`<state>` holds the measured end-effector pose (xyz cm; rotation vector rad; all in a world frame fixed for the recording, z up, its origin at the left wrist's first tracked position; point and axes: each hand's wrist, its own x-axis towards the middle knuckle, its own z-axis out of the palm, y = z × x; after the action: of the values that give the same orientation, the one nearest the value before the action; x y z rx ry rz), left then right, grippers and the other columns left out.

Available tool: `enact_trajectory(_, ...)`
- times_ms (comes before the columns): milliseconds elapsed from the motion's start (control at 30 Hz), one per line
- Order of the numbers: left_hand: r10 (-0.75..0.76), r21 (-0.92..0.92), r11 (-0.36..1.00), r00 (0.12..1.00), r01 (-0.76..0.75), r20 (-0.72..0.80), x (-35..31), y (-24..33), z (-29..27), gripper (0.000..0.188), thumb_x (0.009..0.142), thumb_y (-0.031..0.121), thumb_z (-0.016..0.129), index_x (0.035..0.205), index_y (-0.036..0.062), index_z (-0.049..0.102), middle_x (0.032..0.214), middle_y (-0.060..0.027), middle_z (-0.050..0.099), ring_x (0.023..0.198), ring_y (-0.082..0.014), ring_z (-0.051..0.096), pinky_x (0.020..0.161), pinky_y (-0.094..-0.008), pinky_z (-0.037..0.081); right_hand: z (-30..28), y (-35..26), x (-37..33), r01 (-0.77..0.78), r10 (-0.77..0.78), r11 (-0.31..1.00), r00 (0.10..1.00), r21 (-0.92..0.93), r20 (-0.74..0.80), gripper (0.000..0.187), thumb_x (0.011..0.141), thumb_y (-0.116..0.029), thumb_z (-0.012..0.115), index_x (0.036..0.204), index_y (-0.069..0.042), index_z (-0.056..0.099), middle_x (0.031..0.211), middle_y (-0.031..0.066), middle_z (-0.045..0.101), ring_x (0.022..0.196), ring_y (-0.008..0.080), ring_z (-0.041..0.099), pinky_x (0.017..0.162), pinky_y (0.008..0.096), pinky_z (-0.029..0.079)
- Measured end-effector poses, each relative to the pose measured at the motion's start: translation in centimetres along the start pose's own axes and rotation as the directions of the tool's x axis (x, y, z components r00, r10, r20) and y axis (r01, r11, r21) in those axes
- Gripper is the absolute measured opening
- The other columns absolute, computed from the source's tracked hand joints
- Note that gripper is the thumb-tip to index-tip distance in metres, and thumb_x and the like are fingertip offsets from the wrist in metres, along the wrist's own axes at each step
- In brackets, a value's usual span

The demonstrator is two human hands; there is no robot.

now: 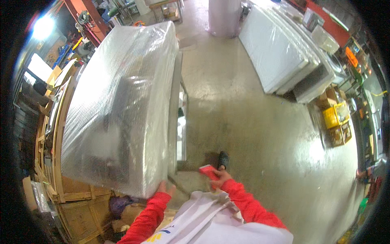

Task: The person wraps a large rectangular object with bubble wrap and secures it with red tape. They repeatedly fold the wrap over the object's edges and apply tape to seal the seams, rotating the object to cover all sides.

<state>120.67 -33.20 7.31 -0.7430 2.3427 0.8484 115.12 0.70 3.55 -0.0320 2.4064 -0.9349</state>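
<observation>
A large boxy item (118, 105) wrapped in clear bubble wrap stands at my left, its near corner by my body. My left hand (165, 188) rests against that near corner, fingers extended and thumb apart, not gripping it. My right hand (222, 178) is closed around a red handheld tool (209, 171) with a pale front edge; its exact kind is unclear. This tool is held in front of my body, apart from the wrapped item. Metal framing (181, 122) shows along the wrapped item's right side.
Wrapped white panels (278, 49) lie stacked at the far right. Yellow bins (336, 115) and cardboard boxes stand on the right. A wrapped cylindrical column (224, 18) rises at the back. Wooden crating (83, 209) lies at the near left. Concrete floor (252, 134) runs between.
</observation>
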Motion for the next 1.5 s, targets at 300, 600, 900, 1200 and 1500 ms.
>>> enact_trajectory(300, -0.363, -0.127, 0.931, 0.9, 0.342, -0.24, 15.3, 22.3, -5.0, 0.075, 0.077, 0.052, 0.066, 0.12, -0.008, 0.054, 0.12, -0.0319, 0.056, 0.118, -0.0398, 0.052, 0.099, -0.0444, 0.042, -22.8, 9.4, 8.5, 0.194, 0.213, 0.749, 0.835, 0.634, -0.507, 0.076, 0.067, -0.018, 0.074, 0.134, 0.004, 0.046, 0.11, 0.0145, 0.066, 0.098, 0.0155, 0.062, 0.086, 0.0287, 0.049)
enact_trajectory(600, -0.306, -0.085, 0.952, 0.913, 0.294, -0.27, 29.2, 37.3, -12.3, 0.08, 0.077, 0.058, 0.062, 0.123, -0.0077, 0.053, 0.126, -0.0318, 0.052, 0.122, -0.0399, 0.049, 0.101, -0.0448, 0.04, -36.4, 5.3, 22.4, 0.187, 0.011, 0.872, 0.916, 0.452, -0.401, 0.078, 0.065, -0.029, 0.076, 0.134, -0.004, 0.05, 0.106, 0.0154, 0.068, 0.096, 0.0203, 0.066, 0.087, 0.0308, 0.049)
enact_trajectory(900, -0.282, -0.143, 0.959, 0.87, 0.245, -0.404, 46.4, 52.0, -17.5, 0.075, 0.08, 0.059, 0.057, 0.115, -0.007, 0.058, 0.115, -0.0315, 0.059, 0.116, -0.041, 0.054, 0.097, -0.0459, 0.043, -45.2, -1.0, 43.9, 0.189, -0.042, 0.913, 0.925, 0.36, -0.378, 0.073, 0.067, -0.022, 0.077, 0.131, 0.001, 0.051, 0.114, 0.0175, 0.065, 0.103, 0.0207, 0.062, 0.092, 0.0325, 0.047)
enact_trajectory(1200, -0.285, -0.199, 0.952, 0.916, 0.234, -0.282, 56.1, 64.2, -20.5, 0.068, 0.082, 0.058, 0.055, 0.111, -0.0043, 0.062, 0.112, -0.0296, 0.061, 0.11, -0.0432, 0.057, 0.094, -0.047, 0.045, -60.0, -8.6, 64.8, 0.421, -0.284, 0.846, 0.876, 0.327, -0.39, 0.074, 0.069, -0.017, 0.074, 0.135, 0.0, 0.047, 0.11, 0.0171, 0.065, 0.098, 0.0235, 0.064, 0.088, 0.0348, 0.049)
enact_trajectory(1500, -0.07, -0.617, 0.773, 0.948, -0.144, -0.309, 63.6, 77.8, -24.6, 0.068, 0.084, 0.055, 0.059, 0.123, 0.0, 0.052, 0.103, -0.0183, 0.066, 0.095, -0.0304, 0.065, 0.083, -0.0412, 0.051, -66.8, -23.0, 87.1, 0.57, -0.652, 0.682, 0.758, 0.458, 0.028, 0.088, 0.065, -0.018, 0.077, 0.14, 0.004, 0.037, 0.128, 0.0211, 0.055, 0.115, 0.0265, 0.057, 0.099, 0.0357, 0.042)
